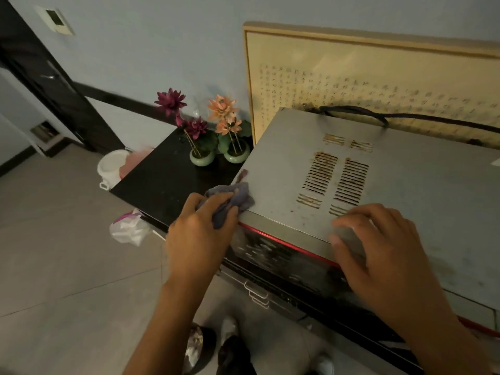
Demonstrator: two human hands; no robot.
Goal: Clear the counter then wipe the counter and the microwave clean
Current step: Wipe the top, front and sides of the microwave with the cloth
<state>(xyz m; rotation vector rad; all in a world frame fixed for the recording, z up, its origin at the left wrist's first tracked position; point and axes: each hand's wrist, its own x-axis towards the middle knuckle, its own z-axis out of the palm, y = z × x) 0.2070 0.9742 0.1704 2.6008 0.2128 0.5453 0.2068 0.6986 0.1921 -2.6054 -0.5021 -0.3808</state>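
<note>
Right hand (pixel 378 247), fingers spread, steadies the grey metal microwave (pixel 419 185); left hand (pixel 200 231) clamps its fingers round a purple-grey cloth (pixel 235 197) at the near-left corner, top stretching right

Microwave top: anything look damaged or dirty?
Yes. The vent slots on the microwave top are rimmed with brownish, rust-like staining. The left hand holds the cloth at the front left corner, short of them.

Grey microwave (pixel 405 185), rust-stained vents (pixel 335 180), purple cloth (pixel 240 194) bunched on its front-left corner, black counter (pixel 162 182), seemingly dusty
</note>
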